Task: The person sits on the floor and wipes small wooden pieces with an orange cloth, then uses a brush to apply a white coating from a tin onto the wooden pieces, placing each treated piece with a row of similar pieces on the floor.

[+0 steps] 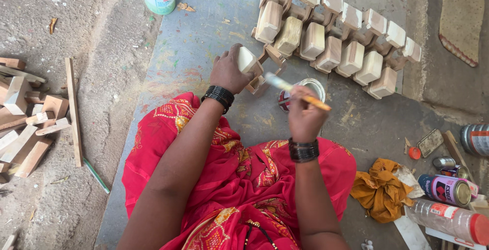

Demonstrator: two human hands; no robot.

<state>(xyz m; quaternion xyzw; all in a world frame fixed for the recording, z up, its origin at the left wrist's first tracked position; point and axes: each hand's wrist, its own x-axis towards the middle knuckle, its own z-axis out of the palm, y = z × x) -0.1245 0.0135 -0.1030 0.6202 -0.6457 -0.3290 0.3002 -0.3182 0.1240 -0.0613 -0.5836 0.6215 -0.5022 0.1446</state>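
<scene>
The wooden piece [248, 61], pale and unpainted, is clasped in the left hand [229, 71], fingers wrapped over its rounded top block, with its lower frame resting on the grey floor [204, 41] just in front of the person's red-clad knees. The right hand [304, 115] pinches a paintbrush [298, 91] with an orange handle, its bristles pointing toward the held piece. Directly beneath the brush sits a small open paint tin [308, 88]. Beyond, a row of similar wooden pieces [336, 36] lies along the floor's far side. At the right edge lie an ochre rag [379, 189], spray cans [448, 189] and a plastic bottle [451, 221]; wood offcuts [28, 122] pile at the left edge.
</scene>
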